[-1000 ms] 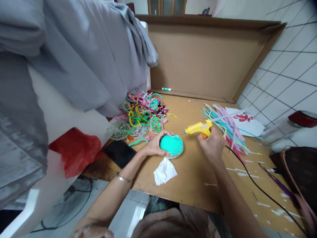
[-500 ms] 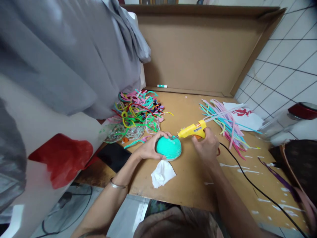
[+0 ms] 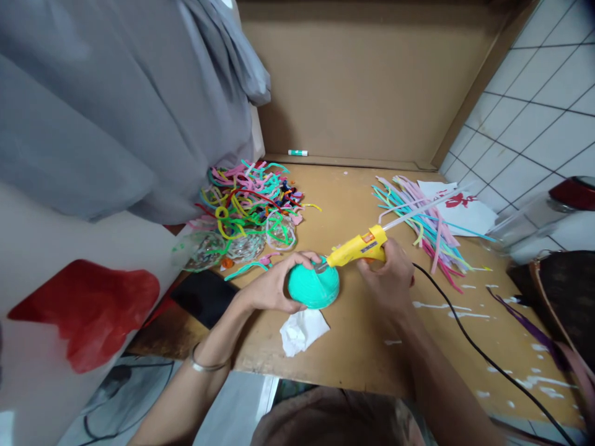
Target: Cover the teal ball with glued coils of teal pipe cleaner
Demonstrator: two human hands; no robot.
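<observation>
My left hand [image 3: 276,282] is wrapped round the left side of a rounded turquoise dome [image 3: 315,287], whose surface shows fine ridges like wound pipe cleaner. In my right hand [image 3: 388,275] is a yellow hot glue gun [image 3: 357,248], with a clear glue stick [image 3: 413,214] poking out of its back end. The gun's metal nozzle is at the upper part of the dome, close to my left fingertips; whether it touches cannot be made out. A crumpled white tissue [image 3: 304,331] lies on the table just in front of the dome.
A tangle of coloured pipe cleaners [image 3: 251,198] lies at the back left, beside a black flat object [image 3: 204,297]. Straight pipe cleaners [image 3: 418,217] are at the right, near a clear bottle [image 3: 525,217] and a brown bag [image 3: 562,297]. The gun's black cord [image 3: 465,322] crosses the right side.
The dome has tilted a little, and the glue gun's nozzle has shifted left and down over its top. The whole view has moved slightly. Both hands keep their hold.
</observation>
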